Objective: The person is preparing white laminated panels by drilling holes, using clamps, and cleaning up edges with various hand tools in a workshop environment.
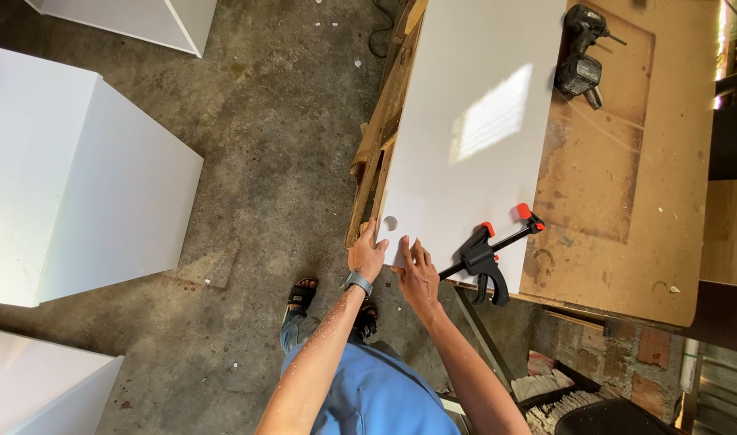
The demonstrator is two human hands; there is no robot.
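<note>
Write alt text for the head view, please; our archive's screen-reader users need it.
Seen from above, a person's left hand and right hand rest on the near corner of a white panel with a round hole, lying on a brown workbench. A black and orange bar clamp grips its near edge; a cordless drill lies farther back.

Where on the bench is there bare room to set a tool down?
Bare brown benchtop lies between the white panel and the far edge, below the cordless drill. It is crowded near the bar clamp, left hand and right hand.
</note>
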